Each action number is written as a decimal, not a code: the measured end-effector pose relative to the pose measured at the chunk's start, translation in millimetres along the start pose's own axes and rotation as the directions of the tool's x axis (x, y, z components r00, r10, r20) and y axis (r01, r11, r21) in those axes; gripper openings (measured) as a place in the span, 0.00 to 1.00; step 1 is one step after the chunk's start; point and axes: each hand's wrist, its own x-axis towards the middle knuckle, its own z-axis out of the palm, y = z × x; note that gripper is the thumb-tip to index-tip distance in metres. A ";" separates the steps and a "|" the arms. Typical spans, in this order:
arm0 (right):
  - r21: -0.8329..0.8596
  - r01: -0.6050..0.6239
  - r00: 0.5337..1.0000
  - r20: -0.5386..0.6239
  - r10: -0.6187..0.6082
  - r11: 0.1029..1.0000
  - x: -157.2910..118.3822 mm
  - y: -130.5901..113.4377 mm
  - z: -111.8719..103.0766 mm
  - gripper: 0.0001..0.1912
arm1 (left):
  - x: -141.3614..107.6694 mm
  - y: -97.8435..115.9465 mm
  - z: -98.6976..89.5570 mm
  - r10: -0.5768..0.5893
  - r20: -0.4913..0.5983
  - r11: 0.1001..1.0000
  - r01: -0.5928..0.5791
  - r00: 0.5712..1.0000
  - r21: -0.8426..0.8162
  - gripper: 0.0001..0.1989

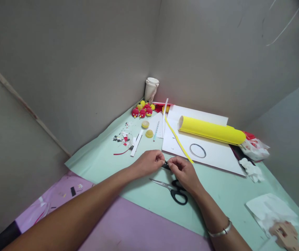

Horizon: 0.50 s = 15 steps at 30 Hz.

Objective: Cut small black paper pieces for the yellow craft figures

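My left hand (pixel 151 161) and my right hand (pixel 182 169) meet over the pale green sheet, fingertips pinched close together. Between them is a small black piece (pixel 166 163), too small to name, gripped from both sides. A darker black strip (pixel 166 166) shows just under the fingers; whether it is part of the same piece I cannot tell. Below my right hand lies a pair of scissors (pixel 174 190) with black handles, blades pointing left, one handle loop partly covered by the hand.
Yellow rolled sheet (pixel 209 131) and a metal ring (pixel 197 150) lie on white board (pixel 170 143). Beyond my left hand are paper scraps (pixel 124 137), a white strip (pixel 136 143), a pencil (pixel 156 131) and two yellow discs (pixel 149 133). Red and yellow balls (pixel 142 111) sit near a cup (pixel 151 89).
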 end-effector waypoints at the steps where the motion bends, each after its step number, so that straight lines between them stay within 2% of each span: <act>1: -0.007 0.000 1.000 0.003 0.000 1.000 0.7 0.6 0.8 0.09 | 0.2 -0.6 0.0 0.001 -0.002 1.000 -0.001 1.000 0.000 0.08; 5: -0.048 0.005 1.000 0.020 -0.004 0.999 3.5 -0.2 0.4 0.09 | 2.1 -3.0 -0.8 -0.011 -0.018 1.000 0.011 1.000 0.006 0.07; 8: -0.103 0.022 1.000 0.015 -0.020 0.994 16.2 -5.5 -6.0 0.10 | 5.6 -6.8 -3.3 -0.055 -0.091 0.997 0.059 0.994 0.042 0.08; 12: -0.202 0.087 0.996 0.003 -0.088 0.976 64.0 -16.3 -12.5 0.09 | 10.0 -13.5 -6.0 -0.089 -0.224 0.982 0.123 0.970 0.140 0.09; 15: -0.268 0.160 0.987 0.054 -0.151 0.950 111.2 -23.4 -6.5 0.08 | 10.3 -18.1 -4.2 -0.066 -0.258 0.974 0.119 0.964 0.195 0.08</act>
